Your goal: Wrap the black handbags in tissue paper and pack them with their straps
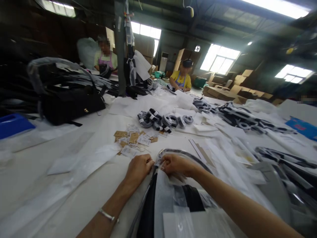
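A black handbag (146, 206), partly covered with white paper and clear plastic, stands in front of me at the bottom centre. Its arched handle (185, 153) is wrapped in clear film. My left hand (140, 166) is closed at the left of the handle's base, thumb and fingertip pinching a thin white string. Across the handle, my right hand (177, 165) has its fingers pinched against the bag's top beside the wrap; what lies between them is hidden. Just beyond my left hand lies a loose pile of brown and white tags (133, 138) with strings.
Coiled, wrapped straps (164, 120) lie behind the tags. Another black handbag (71, 104) stands at left, near a blue object (16, 125). Wrapped black pieces (237, 115) are heaped at right. Two people work across the table (99, 145); a post (120, 49) rises there.
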The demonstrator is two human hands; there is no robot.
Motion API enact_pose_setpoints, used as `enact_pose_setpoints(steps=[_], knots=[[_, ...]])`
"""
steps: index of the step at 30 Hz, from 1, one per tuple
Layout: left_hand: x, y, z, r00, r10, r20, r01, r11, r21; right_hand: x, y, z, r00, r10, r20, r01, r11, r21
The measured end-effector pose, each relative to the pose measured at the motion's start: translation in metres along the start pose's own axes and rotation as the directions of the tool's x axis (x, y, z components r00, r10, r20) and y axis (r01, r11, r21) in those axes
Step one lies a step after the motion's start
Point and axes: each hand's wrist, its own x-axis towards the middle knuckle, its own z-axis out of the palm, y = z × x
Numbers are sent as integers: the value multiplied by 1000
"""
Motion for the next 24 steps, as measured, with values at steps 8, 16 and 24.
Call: enact_pose_setpoints(steps=[8, 16, 24], knots=[[6, -7, 1, 999, -5, 52, 27, 898, -440, -22, -14, 10, 956, -259, -138, -20, 412, -911], [5, -4, -3, 984, -79, 159, 172, 655, -736, -28, -5, -9, 952, -120, -283, -80, 792, -606], [10, -9, 8, 979, -146, 146, 203, 569, -797, -11, 2, 15, 937, -134, -322, 210, 955, 212]])
